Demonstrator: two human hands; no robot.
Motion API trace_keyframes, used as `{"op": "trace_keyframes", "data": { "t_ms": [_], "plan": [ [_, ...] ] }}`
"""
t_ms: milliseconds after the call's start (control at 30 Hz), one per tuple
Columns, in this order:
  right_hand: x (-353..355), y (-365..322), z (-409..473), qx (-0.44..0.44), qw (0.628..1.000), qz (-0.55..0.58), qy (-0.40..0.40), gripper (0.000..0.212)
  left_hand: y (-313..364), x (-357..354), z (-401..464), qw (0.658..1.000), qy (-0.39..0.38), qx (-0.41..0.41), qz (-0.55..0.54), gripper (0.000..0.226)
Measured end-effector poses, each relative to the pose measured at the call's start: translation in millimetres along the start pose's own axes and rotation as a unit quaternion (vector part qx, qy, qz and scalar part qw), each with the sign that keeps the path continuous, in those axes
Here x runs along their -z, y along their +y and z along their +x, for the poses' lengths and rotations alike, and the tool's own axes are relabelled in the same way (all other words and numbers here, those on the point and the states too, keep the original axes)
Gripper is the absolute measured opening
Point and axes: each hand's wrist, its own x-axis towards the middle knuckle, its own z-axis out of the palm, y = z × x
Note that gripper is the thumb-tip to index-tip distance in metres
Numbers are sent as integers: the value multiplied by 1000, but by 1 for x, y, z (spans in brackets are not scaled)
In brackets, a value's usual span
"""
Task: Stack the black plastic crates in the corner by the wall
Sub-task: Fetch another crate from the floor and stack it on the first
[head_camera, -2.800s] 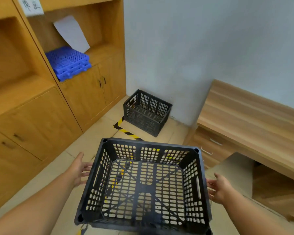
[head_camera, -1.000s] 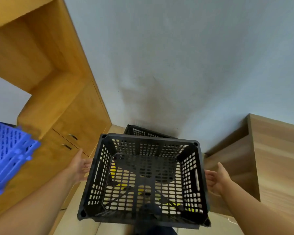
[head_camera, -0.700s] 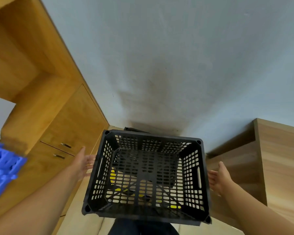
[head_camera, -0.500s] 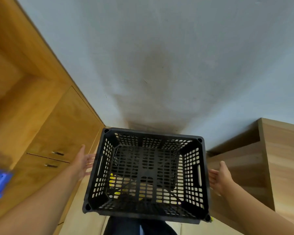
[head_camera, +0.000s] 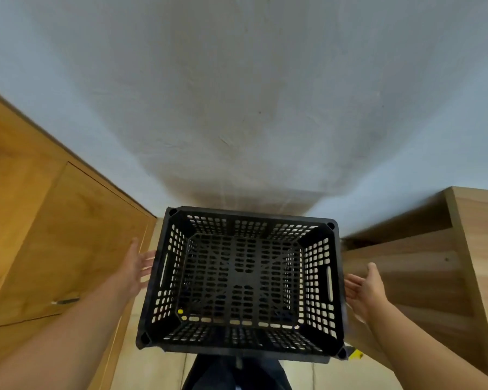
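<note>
A pale grey wall (head_camera: 237, 94) fills the top of the frame, wooden cabinets (head_camera: 54, 235) run down the left side, a wooden bench (head_camera: 440, 263) sits at the right. Low centre, the black plastic crate (head_camera: 243, 282) hangs open side up. The left hand (head_camera: 137, 267) is spread flat against its left wall; the right hand (head_camera: 364, 291) is wide open just beside its right wall.
</note>
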Motion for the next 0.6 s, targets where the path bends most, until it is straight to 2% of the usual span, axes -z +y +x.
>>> {"op": "trace_keyframes", "data": {
  "t_ms": [300, 600],
  "plan": [
    [-15, 3, 24, 12, 999, 43, 28, 73, 10, -11, 37, 1000, -9, 0, -5, 73],
    [-24, 13, 36, 14, 997, 67, 41, 68, 5, -13, 57, 1000, 17, -6, -6, 66]
  ]
}}
